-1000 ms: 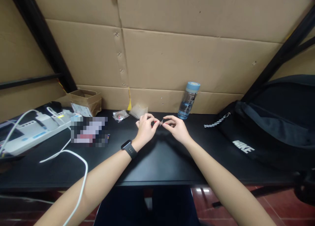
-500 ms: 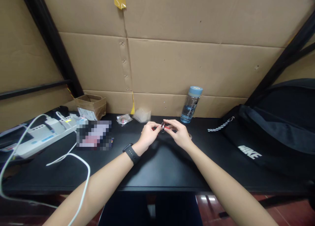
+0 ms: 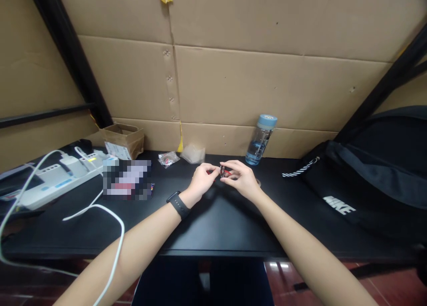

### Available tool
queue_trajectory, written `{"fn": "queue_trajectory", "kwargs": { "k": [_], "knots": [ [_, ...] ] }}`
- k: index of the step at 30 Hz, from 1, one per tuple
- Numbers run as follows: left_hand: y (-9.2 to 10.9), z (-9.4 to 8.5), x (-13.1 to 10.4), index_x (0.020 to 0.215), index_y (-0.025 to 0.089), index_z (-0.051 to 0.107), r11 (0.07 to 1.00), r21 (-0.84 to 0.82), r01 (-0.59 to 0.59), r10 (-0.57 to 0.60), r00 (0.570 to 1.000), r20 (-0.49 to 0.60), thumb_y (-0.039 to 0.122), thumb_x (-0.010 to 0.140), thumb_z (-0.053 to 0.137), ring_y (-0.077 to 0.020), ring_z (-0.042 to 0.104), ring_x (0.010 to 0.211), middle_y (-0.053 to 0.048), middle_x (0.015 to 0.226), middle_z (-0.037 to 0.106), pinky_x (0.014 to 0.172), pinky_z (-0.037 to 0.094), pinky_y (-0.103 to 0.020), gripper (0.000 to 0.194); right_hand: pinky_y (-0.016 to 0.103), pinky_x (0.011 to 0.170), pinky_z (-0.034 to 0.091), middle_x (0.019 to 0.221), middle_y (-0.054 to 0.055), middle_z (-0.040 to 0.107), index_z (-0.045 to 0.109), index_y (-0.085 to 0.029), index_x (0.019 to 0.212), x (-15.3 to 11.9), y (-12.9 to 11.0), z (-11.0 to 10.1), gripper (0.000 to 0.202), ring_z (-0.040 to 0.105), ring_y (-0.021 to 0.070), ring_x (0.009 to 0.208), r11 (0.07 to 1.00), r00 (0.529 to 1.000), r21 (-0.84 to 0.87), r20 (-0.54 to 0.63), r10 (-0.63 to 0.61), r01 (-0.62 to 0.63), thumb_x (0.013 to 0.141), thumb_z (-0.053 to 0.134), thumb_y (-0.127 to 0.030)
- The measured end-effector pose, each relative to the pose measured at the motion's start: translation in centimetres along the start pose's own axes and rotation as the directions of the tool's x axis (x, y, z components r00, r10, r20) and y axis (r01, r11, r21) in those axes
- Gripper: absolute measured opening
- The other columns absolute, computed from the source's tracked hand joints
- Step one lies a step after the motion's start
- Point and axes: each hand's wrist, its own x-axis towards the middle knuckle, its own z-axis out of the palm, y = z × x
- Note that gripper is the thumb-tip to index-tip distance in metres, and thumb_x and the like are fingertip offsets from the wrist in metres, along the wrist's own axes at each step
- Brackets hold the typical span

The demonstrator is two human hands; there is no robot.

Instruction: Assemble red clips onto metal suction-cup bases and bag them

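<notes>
Over the middle of the black table point(image 3: 213, 230), both hands work close together. My right hand point(image 3: 243, 178) pinches a small round dark piece with red on it point(image 3: 223, 171) between thumb and fingers; its exact kind is too small to tell. Just to the left, my left hand point(image 3: 201, 181), with a black watch point(image 3: 179, 204) on its wrist, has thumb and fingertips closed beside that piece. A bit of red point(image 3: 209, 174) shows at the left fingers, but what they hold is mostly hidden. Part of a ring-shaped object point(image 3: 258, 182) peeks out behind the right hand.
Behind the hands lie a small clear packet point(image 3: 168, 159) and a whitish plastic bag point(image 3: 192, 154). A water bottle point(image 3: 259, 140) stands by the cardboard wall. A black backpack point(image 3: 370, 177) fills the right; power strips point(image 3: 63, 181), a white cable point(image 3: 120, 235) and an open carton point(image 3: 123, 139) occupy the left.
My hands have drawn slightly apart, and the round piece now sits in the right fingers, turned a little. The view has shifted slightly.
</notes>
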Motion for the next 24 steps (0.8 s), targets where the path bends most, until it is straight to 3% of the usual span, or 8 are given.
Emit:
{"fn": "queue_trajectory", "kwargs": {
  "k": [5, 11, 15, 19, 24],
  "knots": [
    [0.7, -0.7, 0.0, 0.097, 0.027, 0.08, 0.951, 0.295, -0.093, 0.075, 0.995, 0.073, 0.041, 0.093, 0.063, -0.0252, 0.062, 0.107, -0.007, 0.108, 0.071, 0.097, 0.048, -0.04, 0.023, 0.029, 0.068, 0.064, 0.12, 0.009, 0.066, 0.072, -0.025, 0.124, 0.1, -0.3, -0.4, 0.046, 0.07, 0.0138, 0.075, 0.998, 1.0, -0.057, -0.022, -0.004, 0.003, 0.079, 0.08, -0.028],
    [-0.4, -3.2, 1.2, 0.123, 0.029, 0.069, 0.702, 0.7, -0.134, 0.135, 0.989, 0.054, 0.044, 0.096, 0.056, -0.0351, 0.045, 0.13, -0.012, 0.135, 0.06, 0.105, 0.038, -0.054, 0.033, 0.03, 0.068, 0.062, 0.117, 0.009, 0.069, 0.073, -0.024, 0.121, 0.4, 0.4, -2.0, 0.046, 0.071, 0.0147, 0.072, 0.993, 0.994, -0.119, -0.11, 0.003, -0.016, 0.076, 0.08, -0.029],
    [-1.9, -4.7, 2.1, 0.143, 0.03, 0.057, 0.592, 0.799, -0.106, 0.069, 0.994, 0.081, 0.046, 0.097, 0.051, -0.0395, 0.035, 0.14, -0.015, 0.151, 0.05, 0.108, 0.034, -0.059, 0.048, 0.031, 0.069, 0.062, 0.115, 0.009, 0.07, 0.072, -0.023, 0.122, 0.6, 1.4, -3.3, 0.048, 0.072, 0.0162, 0.072, 0.993, 0.986, -0.097, -0.162, 0.051, -0.067, 0.075, 0.081, -0.032],
    [-2.3, -5.3, 2.6, 0.149, 0.035, 0.051, 0.527, 0.845, -0.086, 0.011, 0.995, 0.094, 0.048, 0.097, 0.051, -0.0433, 0.034, 0.139, -0.016, 0.153, 0.049, 0.107, 0.032, -0.062, 0.054, 0.03, 0.07, 0.062, 0.113, 0.008, 0.071, 0.072, -0.022, 0.121, 0.6, 2.1, -3.8, 0.049, 0.073, 0.0158, 0.072, 0.992, 0.981, -0.091, -0.181, 0.071, -0.089, 0.073, 0.082, -0.03],
    [-2.0, -6.3, 2.9, 0.151, 0.033, 0.05, 0.501, 0.864, -0.051, 0.084, 0.996, 0.01, 0.047, 0.097, 0.05, -0.0451, 0.035, 0.138, -0.016, 0.16, 0.04, 0.105, 0.034, -0.063, 0.056, 0.03, 0.07, 0.062, 0.112, 0.008, 0.071, 0.072, -0.022, 0.121, 0.6, 2.2, -3.9, 0.049, 0.074, 0.016, 0.072, 0.991, 0.98, -0.095, -0.181, 0.079, -0.097, 0.073, 0.082, -0.03]
  ]
}}
